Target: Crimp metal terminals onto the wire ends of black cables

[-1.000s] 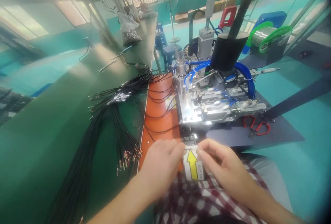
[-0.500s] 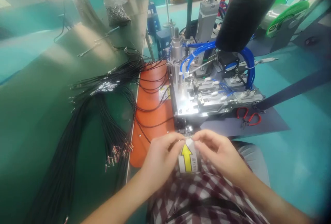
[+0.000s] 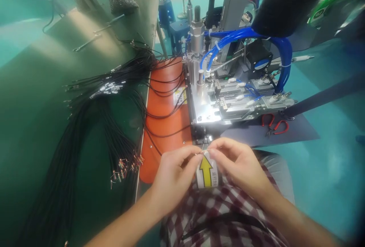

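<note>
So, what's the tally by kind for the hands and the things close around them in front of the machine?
hands: 2, left hand and right hand
thin wire pinched between them: 1
yellow arrow label: 1
orange mat: 1
red-handled pliers: 1
Total: 6

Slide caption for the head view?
Left hand and right hand pinch a thin wire before the machine, black cables alongside.

pinched piece [image 3: 205, 150]: too small to tell | black hood [image 3: 288, 3]: cut off at top edge
</note>
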A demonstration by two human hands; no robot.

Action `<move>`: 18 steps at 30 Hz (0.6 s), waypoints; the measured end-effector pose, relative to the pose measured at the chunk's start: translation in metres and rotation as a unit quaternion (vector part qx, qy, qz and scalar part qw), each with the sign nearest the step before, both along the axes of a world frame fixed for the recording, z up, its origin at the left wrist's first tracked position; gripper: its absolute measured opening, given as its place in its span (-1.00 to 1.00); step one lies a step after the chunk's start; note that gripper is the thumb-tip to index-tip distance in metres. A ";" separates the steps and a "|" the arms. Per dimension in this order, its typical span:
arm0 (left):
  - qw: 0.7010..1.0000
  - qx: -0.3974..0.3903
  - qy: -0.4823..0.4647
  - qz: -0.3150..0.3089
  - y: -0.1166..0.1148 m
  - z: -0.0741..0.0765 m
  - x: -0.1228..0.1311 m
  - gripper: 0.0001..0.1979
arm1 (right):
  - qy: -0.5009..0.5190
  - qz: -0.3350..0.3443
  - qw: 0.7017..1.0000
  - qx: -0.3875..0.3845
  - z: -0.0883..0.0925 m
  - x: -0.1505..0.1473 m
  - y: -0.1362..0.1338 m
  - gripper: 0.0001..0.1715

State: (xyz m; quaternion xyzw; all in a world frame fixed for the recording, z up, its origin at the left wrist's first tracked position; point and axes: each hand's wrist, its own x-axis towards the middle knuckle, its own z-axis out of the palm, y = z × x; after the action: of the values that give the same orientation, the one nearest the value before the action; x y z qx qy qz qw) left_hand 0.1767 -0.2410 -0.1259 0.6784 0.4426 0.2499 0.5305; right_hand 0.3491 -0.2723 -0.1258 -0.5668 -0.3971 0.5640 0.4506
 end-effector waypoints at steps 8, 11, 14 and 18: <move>0.999 -0.003 -0.026 -0.033 -0.001 0.004 -0.005 -0.80 | 0.092 0.034 0.994 -0.046 0.008 0.005 0.000 -0.78; 0.999 -0.005 -0.023 -0.033 -0.001 0.005 -0.005 -0.81 | 0.089 0.031 0.995 -0.036 0.010 0.005 -0.003 -0.77; 0.999 -0.008 -0.027 -0.036 -0.001 0.005 -0.004 -0.79 | 0.099 0.032 0.994 -0.045 0.006 0.003 -0.004 -0.76; 0.998 -0.016 -0.037 -0.044 0.000 0.005 -0.005 -0.79 | 0.188 0.042 0.978 -0.079 0.000 0.002 -0.003 -0.75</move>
State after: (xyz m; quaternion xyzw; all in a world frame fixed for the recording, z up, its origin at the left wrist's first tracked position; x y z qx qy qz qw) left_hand 0.1713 -0.2409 -0.1207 0.6793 0.3961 0.2439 0.5677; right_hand 0.3510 -0.2749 -0.1257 -0.4671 -0.2835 0.7084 0.4467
